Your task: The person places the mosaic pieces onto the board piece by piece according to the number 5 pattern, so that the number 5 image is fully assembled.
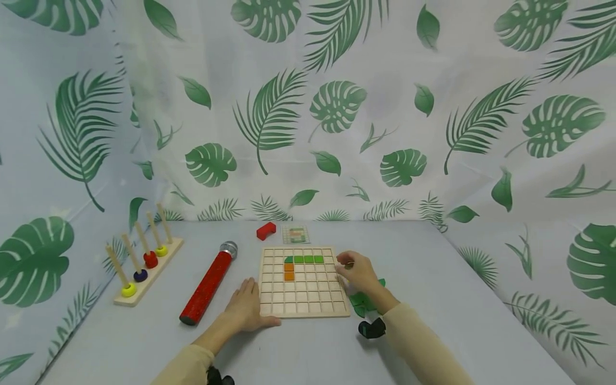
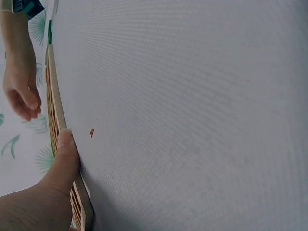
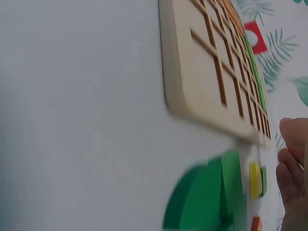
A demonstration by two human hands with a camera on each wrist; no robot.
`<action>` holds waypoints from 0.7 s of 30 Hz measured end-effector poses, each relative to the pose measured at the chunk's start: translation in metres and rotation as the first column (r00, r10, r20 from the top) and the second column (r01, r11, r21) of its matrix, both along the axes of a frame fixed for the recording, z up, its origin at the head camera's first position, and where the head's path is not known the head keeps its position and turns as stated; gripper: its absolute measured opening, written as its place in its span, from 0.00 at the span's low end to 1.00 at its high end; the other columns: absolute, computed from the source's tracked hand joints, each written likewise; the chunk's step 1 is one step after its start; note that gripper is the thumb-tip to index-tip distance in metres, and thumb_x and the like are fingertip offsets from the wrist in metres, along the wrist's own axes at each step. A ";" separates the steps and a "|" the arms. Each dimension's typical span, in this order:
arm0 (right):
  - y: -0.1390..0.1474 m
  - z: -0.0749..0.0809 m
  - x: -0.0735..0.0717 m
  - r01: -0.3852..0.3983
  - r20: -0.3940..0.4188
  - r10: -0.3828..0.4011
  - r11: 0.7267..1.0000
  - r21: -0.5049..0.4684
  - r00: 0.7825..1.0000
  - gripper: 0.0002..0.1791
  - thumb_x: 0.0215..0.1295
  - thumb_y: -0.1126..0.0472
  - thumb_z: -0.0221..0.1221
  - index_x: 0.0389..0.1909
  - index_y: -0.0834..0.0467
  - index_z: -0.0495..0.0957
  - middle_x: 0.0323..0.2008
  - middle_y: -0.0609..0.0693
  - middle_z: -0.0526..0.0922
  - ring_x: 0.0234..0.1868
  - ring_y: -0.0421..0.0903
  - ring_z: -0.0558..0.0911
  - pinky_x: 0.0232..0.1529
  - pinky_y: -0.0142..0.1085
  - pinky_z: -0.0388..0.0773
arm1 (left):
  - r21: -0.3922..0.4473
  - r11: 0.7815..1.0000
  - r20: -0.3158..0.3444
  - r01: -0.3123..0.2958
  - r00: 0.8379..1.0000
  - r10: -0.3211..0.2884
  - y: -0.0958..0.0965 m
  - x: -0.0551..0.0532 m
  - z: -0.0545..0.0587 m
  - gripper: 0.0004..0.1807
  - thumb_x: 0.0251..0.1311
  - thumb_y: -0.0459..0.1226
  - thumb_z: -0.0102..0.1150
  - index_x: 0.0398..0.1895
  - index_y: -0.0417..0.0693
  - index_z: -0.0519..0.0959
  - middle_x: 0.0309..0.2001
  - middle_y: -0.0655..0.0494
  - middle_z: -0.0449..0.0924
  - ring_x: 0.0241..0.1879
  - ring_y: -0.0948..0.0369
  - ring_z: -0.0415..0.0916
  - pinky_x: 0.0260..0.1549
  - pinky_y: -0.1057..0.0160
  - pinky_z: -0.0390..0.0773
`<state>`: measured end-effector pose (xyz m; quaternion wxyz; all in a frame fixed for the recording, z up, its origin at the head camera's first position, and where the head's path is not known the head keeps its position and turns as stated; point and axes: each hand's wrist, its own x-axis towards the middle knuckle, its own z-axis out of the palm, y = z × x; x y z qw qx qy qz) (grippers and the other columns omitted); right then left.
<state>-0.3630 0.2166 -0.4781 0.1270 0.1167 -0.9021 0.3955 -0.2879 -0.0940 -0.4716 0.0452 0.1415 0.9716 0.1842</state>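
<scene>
A wooden grid board point(image 1: 308, 294) lies flat on the table. On it, a row of light green square tiles point(image 1: 308, 259) runs right from a dark green rounded tile point(image 1: 289, 260), with orange tiles point(image 1: 289, 276) below that one. My left hand point(image 1: 246, 306) rests at the board's near left corner, fingers straight along the left side and thumb against the near edge. My right hand point(image 1: 358, 271) hovers at the board's right edge, fingers bent. Something small and olive shows between thumb and fingers; I cannot tell whether it is held. Green pieces point(image 3: 199, 197) lie beneath that hand.
A red microphone point(image 1: 207, 289) and a wooden peg stand point(image 1: 154, 272) with coloured rings are on the left. Behind the board lie a red arched block point(image 1: 266, 230) and a pattern card point(image 1: 295, 234). A leaf-print cloth point(image 1: 337, 133) hangs behind the table.
</scene>
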 end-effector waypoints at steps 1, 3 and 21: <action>0.004 0.000 0.001 0.021 0.000 -0.021 1.000 0.012 1.000 0.15 0.56 0.66 0.65 0.45 0.63 0.78 0.41 0.54 0.81 0.44 0.50 0.80 0.47 0.43 0.77 | 0.001 1.000 -0.001 0.000 1.000 0.000 0.000 0.000 0.000 0.63 0.39 0.61 0.70 0.64 0.21 0.56 0.66 0.28 0.54 0.67 0.38 0.50 0.63 0.42 0.55; 0.013 0.001 0.004 0.056 0.005 -0.056 0.998 0.031 0.998 0.15 0.56 0.66 0.65 0.45 0.63 0.78 0.41 0.54 0.81 0.44 0.51 0.79 0.47 0.45 0.77 | 0.003 1.000 -0.004 0.002 1.000 -0.002 0.000 -0.001 -0.001 0.63 0.39 0.62 0.70 0.64 0.20 0.55 0.66 0.28 0.54 0.67 0.37 0.50 0.63 0.42 0.55; 0.067 -0.009 0.023 0.210 0.067 -0.222 0.967 0.144 0.973 0.17 0.50 0.62 0.70 0.39 0.64 0.77 0.32 0.52 0.78 0.33 0.47 0.73 0.35 0.39 0.73 | -0.002 1.000 0.009 0.008 1.000 -0.008 0.000 0.001 0.000 0.63 0.39 0.62 0.69 0.64 0.20 0.55 0.66 0.28 0.53 0.67 0.37 0.49 0.64 0.42 0.54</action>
